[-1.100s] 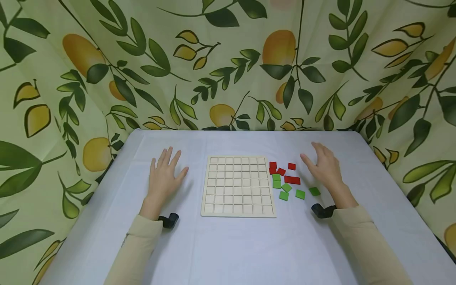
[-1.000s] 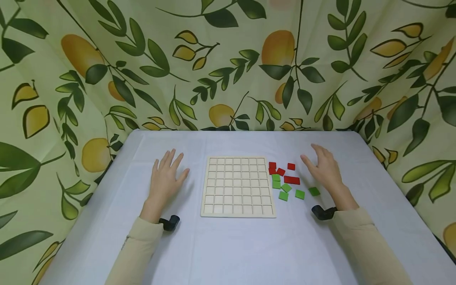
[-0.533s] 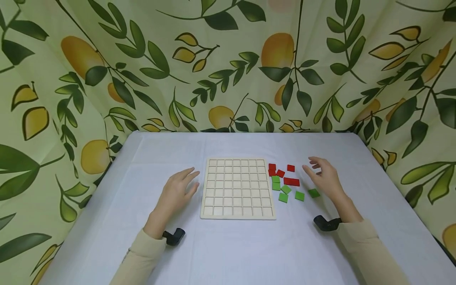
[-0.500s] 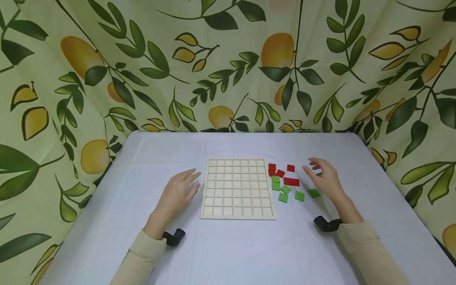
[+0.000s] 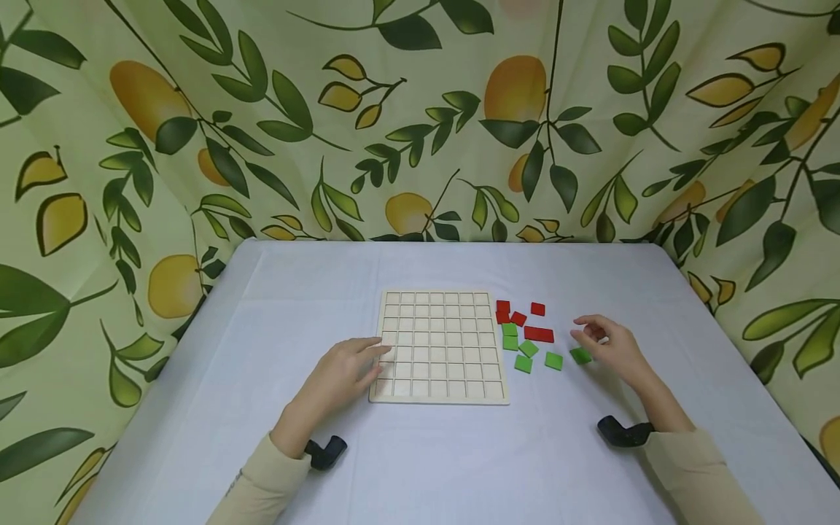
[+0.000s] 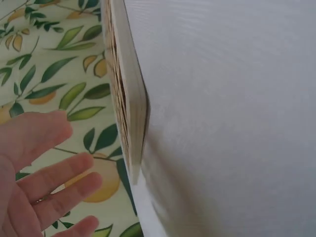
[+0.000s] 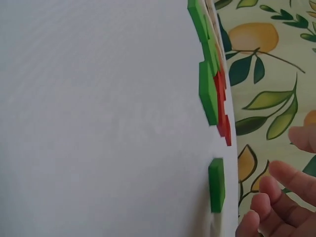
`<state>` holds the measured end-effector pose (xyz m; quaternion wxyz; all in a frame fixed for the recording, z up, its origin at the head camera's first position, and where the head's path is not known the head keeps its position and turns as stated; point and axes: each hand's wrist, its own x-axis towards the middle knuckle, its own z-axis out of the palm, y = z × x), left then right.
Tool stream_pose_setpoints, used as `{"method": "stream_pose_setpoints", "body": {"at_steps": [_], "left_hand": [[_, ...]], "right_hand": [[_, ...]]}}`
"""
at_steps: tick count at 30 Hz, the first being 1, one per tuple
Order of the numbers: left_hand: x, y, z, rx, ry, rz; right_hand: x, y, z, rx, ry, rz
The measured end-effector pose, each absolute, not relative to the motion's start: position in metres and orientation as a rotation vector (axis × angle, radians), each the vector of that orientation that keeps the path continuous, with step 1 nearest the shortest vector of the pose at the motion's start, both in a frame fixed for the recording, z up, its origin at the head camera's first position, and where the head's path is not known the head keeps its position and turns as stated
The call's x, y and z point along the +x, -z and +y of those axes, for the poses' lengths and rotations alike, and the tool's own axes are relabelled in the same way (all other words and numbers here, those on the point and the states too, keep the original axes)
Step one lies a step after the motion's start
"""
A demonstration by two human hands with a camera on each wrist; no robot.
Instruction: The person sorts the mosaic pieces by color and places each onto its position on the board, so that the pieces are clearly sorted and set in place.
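Observation:
A pale wooden grid board (image 5: 440, 346), divided into square cells, lies in the middle of the table. My left hand (image 5: 341, 375) hovers with loose fingers over its left edge, fingertips overlapping the outer cells in the head view. In the left wrist view that hand (image 6: 44, 182) holds nothing, beside the edge of the board (image 6: 132, 98). My right hand (image 5: 613, 350), fingers bent and thumb apart, holds nothing above the rightmost green square tile (image 5: 580, 356). The right wrist view shows the same green tile (image 7: 216, 185) just left of the fingers (image 7: 291, 182).
Several more green tiles (image 5: 523, 364) and red square tiles (image 5: 537, 309) lie scattered right of the board. Among them is a longer red piece (image 5: 539, 335). A white cloth covers the table (image 5: 420, 467); a leaf-and-fruit patterned curtain (image 5: 420, 124) surrounds its back and sides.
My left hand has moved right and nearer me, from beside the board to over its left edge. My right hand has come nearer me, its fingers bending, to the rightmost green tile.

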<state>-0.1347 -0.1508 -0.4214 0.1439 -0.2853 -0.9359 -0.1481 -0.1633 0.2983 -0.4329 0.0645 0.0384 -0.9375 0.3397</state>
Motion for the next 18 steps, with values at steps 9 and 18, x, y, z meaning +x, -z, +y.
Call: {"method": "stream_pose_setpoints", "body": {"at_steps": [9,18], "left_hand": [[-0.13,0.426,-0.154,-0.968,0.432,-2.837],[-0.126,0.425,-0.152,-0.948,0.488,-2.985]], "right_hand": [[-0.156,0.44,0.317,0.224,-1.044,-2.962],[-0.154,0.439,0.327,0.314,-1.147,-3.043]]}}
